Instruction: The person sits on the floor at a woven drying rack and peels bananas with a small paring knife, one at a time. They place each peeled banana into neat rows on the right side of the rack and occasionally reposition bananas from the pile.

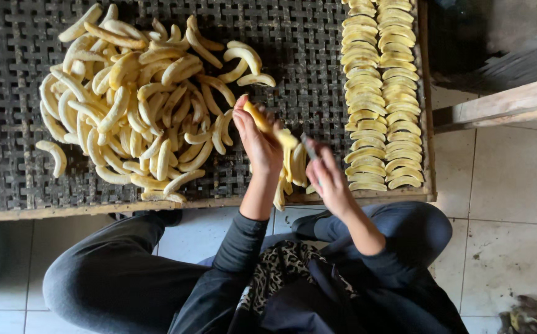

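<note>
Over the woven tray [318, 55], just right of its banana pile [132, 105], the left hand [257, 141] grips 1 peeled banana [271, 127] palm-up, while the right hand [327, 176] clasps a knife [309, 147] beside it.

Peeled banana [268, 127] in left hand [257, 145], knife [309, 148] in right hand [329, 179]

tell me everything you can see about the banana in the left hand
The peeled banana is pale yellow, smooth and slightly curved. It lies slantwise across the left hand, gripped by thumb and fingers, its lower end toward the right hand and knife. It is held just above the dark woven tray.
</note>
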A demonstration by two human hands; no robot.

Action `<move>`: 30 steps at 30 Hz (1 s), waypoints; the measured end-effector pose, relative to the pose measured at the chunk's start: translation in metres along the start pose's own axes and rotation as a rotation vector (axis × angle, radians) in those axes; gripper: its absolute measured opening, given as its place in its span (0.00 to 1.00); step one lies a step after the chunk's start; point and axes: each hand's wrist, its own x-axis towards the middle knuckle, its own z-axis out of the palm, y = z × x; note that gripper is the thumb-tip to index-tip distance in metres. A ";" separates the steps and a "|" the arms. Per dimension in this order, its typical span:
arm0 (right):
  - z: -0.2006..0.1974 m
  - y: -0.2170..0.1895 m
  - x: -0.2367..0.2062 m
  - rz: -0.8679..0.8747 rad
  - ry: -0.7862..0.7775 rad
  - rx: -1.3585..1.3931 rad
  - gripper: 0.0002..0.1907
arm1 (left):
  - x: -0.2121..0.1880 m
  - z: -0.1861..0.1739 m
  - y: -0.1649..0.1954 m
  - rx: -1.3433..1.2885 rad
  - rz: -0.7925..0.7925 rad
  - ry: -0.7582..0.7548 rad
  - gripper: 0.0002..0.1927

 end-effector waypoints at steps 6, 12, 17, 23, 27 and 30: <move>0.018 -0.039 -0.032 -0.138 0.005 -0.354 0.24 | -0.019 0.011 0.005 -0.060 0.123 -0.018 0.13; 0.020 -0.050 -0.033 -0.358 0.036 -0.490 0.23 | -0.029 0.030 0.014 -0.130 0.130 -0.035 0.12; 0.021 -0.047 -0.031 -0.493 0.082 -0.630 0.22 | -0.038 0.037 0.021 -0.097 0.124 -0.054 0.11; 0.022 -0.046 -0.024 -0.450 0.079 -0.664 0.22 | -0.055 0.038 0.022 -0.108 0.052 -0.131 0.11; 0.021 -0.044 -0.020 -0.569 0.099 -0.683 0.24 | -0.066 0.035 0.020 -0.152 -0.061 -0.127 0.12; 0.020 -0.039 -0.017 -0.508 0.116 -0.716 0.28 | -0.070 0.031 0.014 -0.156 -0.104 -0.094 0.12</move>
